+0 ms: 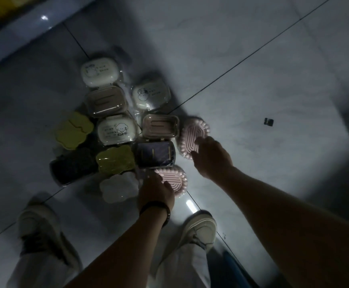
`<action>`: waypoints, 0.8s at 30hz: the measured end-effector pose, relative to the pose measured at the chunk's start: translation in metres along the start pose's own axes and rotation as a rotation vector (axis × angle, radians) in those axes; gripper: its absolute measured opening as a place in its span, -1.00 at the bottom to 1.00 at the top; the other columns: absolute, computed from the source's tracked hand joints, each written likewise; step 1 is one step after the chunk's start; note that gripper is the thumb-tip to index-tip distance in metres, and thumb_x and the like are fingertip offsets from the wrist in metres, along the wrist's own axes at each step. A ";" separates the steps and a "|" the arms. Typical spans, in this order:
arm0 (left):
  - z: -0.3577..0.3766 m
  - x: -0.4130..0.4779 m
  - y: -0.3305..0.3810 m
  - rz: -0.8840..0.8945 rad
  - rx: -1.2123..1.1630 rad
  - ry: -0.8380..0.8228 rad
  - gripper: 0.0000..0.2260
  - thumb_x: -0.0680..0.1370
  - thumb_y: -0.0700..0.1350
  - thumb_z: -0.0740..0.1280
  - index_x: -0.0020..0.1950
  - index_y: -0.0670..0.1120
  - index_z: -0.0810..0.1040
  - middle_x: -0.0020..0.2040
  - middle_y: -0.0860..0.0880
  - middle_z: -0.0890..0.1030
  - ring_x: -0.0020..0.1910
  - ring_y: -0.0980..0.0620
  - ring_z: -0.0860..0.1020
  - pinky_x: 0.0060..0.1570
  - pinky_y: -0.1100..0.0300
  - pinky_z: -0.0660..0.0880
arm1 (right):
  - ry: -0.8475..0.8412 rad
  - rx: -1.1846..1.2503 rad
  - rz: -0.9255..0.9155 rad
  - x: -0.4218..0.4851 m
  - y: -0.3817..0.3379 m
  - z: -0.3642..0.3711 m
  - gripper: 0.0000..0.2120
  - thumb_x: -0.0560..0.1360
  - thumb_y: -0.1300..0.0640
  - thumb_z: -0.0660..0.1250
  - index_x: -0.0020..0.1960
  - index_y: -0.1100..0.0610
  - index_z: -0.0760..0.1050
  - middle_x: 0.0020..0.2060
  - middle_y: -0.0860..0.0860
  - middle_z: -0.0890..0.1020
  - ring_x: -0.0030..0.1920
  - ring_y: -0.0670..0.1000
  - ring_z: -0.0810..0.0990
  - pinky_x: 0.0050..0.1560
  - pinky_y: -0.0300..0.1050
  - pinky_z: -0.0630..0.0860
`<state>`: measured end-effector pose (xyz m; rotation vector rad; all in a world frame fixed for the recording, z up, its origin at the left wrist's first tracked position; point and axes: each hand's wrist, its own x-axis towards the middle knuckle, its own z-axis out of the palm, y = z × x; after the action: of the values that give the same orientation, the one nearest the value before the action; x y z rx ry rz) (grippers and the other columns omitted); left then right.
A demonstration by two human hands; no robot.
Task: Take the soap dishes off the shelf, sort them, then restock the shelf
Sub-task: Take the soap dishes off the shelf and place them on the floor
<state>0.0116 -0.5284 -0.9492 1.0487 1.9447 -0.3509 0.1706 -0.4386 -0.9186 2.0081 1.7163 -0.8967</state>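
Note:
Several soap dishes lie grouped on the tiled floor (242, 96). My right hand (211, 156) rests on the near edge of a pink scalloped oval dish (192, 134); its grip is hidden in shadow. My left hand (156, 192) covers the left part of a second pink scalloped dish (174, 179). Beside them lie a dark blue lidded box (154, 153), two tan lidded boxes (161, 125) (107, 101), three white boxes with a cartoon print (99, 72) (150, 94) (116, 129), two yellow cloud-shaped dishes (73, 129) (115, 160), a white cloud-shaped one (119, 187) and a black one (71, 165).
The base of a shelf (13, 36) runs across the top left, with yellow goods above it. My two shoes (40, 227) (200, 229) stand close in front of the pile. A small dark object (268, 122) lies on the floor to the right.

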 end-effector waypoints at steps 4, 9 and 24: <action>-0.060 -0.015 0.012 0.183 0.270 0.016 -0.64 0.67 0.11 0.20 0.41 -0.01 0.44 0.36 -0.11 0.55 0.32 -0.19 0.56 0.27 -0.11 0.53 | -0.024 -0.161 -0.138 -0.031 -0.021 -0.031 -0.59 0.67 -0.10 0.27 0.41 0.10 0.42 0.29 0.15 0.56 0.27 0.19 0.57 0.25 0.13 0.59; -0.157 -0.052 0.032 0.322 0.456 0.078 -0.58 0.67 0.10 0.16 0.48 -0.04 0.38 0.35 -0.13 0.54 0.29 -0.18 0.57 0.25 -0.08 0.52 | 0.036 -0.149 -0.185 -0.077 -0.059 -0.106 -0.62 0.67 -0.07 0.27 0.40 0.09 0.44 0.26 0.12 0.58 0.26 0.18 0.59 0.23 0.09 0.59; -0.530 -0.347 0.035 0.449 0.374 0.401 -0.72 0.65 0.14 0.22 0.27 0.03 0.51 0.18 -0.06 0.62 0.19 -0.14 0.61 0.15 -0.04 0.58 | 0.193 -0.336 -0.498 -0.312 -0.237 -0.476 -0.54 0.68 -0.19 0.20 0.45 0.07 0.37 0.30 0.12 0.53 0.29 0.20 0.57 0.26 0.10 0.55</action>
<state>-0.1692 -0.3806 -0.3590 1.8771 1.9483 -0.2688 0.0325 -0.3230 -0.3293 1.5141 2.3525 -0.5073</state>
